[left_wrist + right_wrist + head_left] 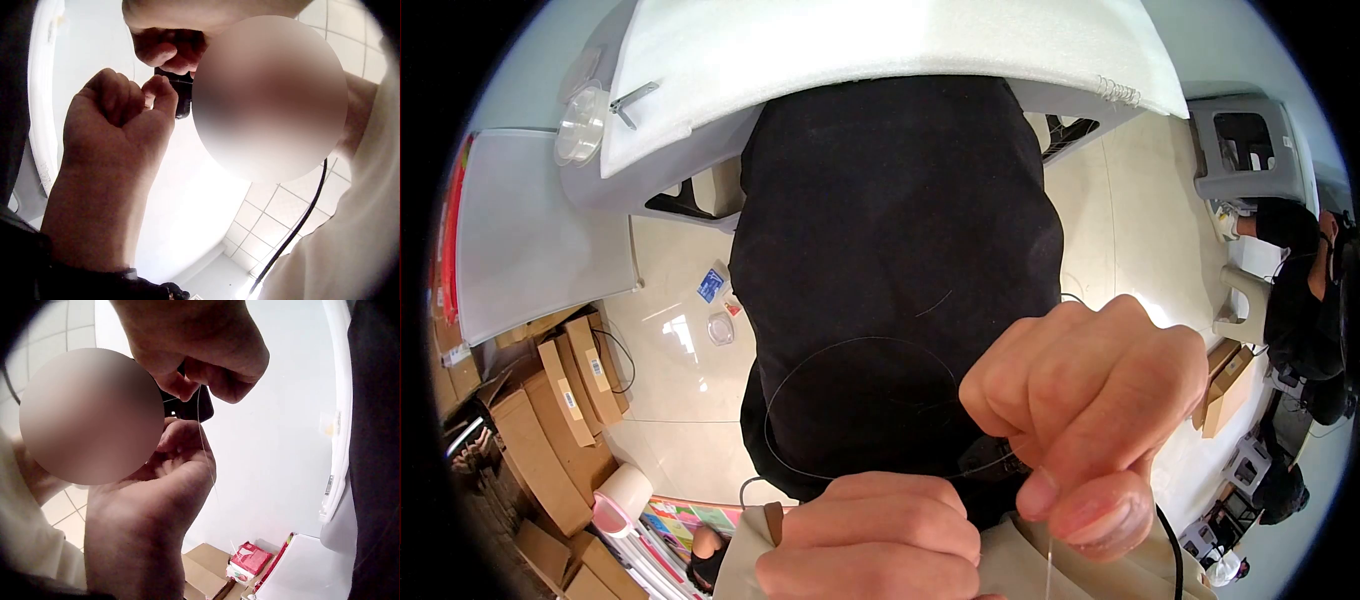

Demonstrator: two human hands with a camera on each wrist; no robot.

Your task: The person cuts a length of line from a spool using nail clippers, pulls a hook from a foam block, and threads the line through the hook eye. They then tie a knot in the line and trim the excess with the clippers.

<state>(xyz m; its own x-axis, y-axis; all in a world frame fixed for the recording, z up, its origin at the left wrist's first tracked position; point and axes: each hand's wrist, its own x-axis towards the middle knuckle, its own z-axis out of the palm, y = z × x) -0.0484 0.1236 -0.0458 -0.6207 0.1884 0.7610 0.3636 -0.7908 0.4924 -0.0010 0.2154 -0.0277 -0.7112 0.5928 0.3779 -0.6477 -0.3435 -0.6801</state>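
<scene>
A thin, pale strand [768,408], like fine wire or thread, makes a wide loop over the black cloth [890,220] on the person's lap. My right hand [1100,415] pinches it between thumb and fingertip, and a short length hangs below the thumb. Lower and to the left, my left hand [870,540] has its fingers curled, knuckles up. In the right wrist view the strand [201,425] runs down from the left hand [212,356], which pinches it above the right hand [165,469]. Both hands are close together at chest height.
A white-topped table [880,40] stands ahead, with a small metal tool [634,103] at its left and a wire coil [1118,92] at its right. Clear plastic cups [582,125] hang by its left edge. Cardboard boxes [550,440] lie left; a grey stool [1245,150] stands right.
</scene>
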